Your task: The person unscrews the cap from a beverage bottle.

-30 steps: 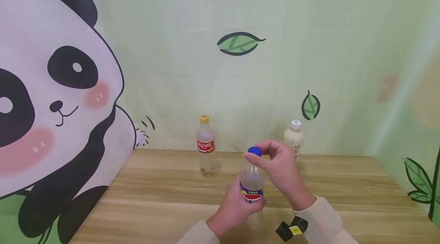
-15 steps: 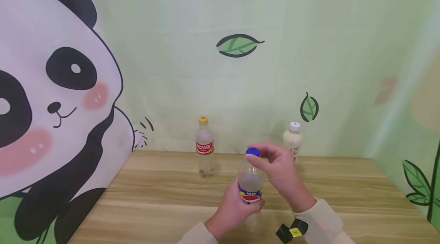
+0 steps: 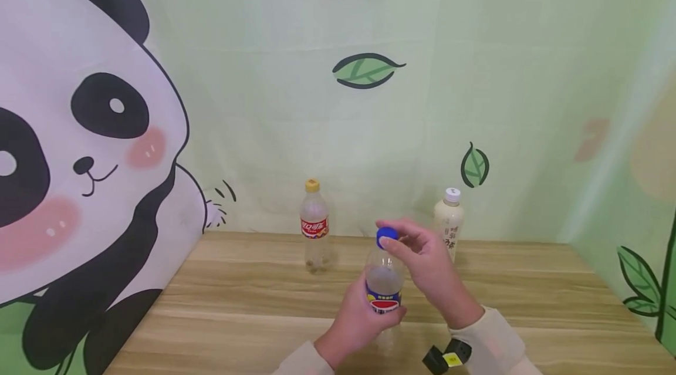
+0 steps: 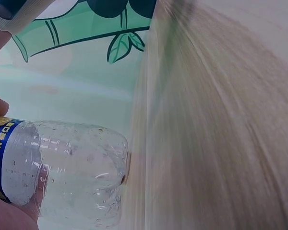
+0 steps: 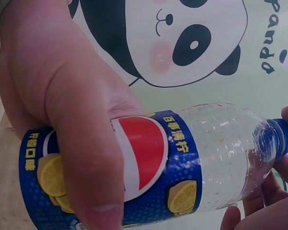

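Yellow-capped bottle (image 3: 315,216) stands back on table (image 3: 237,299). Left hand (image 3: 361,315) clamps fingers round blue-labelled bottle (image 3: 384,278), probably steadying it upright; base contact unclear. Right hand (image 3: 422,253) pinches its blue cap (image 3: 387,236), likely for turning grip. White-capped bottle (image 3: 449,218) behind.

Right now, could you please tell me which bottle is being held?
The blue-capped bottle: the left hand grips it, the right hand its cap; the yellow-capped bottle and white-capped bottle stand behind.
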A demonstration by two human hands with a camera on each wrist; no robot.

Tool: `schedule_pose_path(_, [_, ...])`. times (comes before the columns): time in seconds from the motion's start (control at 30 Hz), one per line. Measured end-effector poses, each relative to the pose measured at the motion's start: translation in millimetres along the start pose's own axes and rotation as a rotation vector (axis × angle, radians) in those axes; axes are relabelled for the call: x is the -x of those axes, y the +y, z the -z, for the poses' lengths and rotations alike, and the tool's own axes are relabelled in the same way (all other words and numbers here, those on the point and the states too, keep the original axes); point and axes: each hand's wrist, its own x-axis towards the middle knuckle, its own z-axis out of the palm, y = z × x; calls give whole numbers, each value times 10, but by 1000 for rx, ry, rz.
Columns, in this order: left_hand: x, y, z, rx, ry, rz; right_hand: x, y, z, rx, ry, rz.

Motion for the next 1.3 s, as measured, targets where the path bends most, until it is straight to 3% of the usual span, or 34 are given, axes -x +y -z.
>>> schedule_pose_path(0.23, [5, -38, -1, -4, 2, 13, 11, 21, -21, 17, 43, 12])
schedule_pose_path(0.63, [11, -53, -12, -5, -9, 22, 16, -42, -118, 42, 243, -90])
schedule_pose_path(0.9, [17, -48, -27, 5, -14, 23, 21, -50, -122, 13, 259, -99])
schedule_pose_path(1.3, [14, -25, -19, 10, -12, 32, 16, -39, -93, -28, 210, -57])
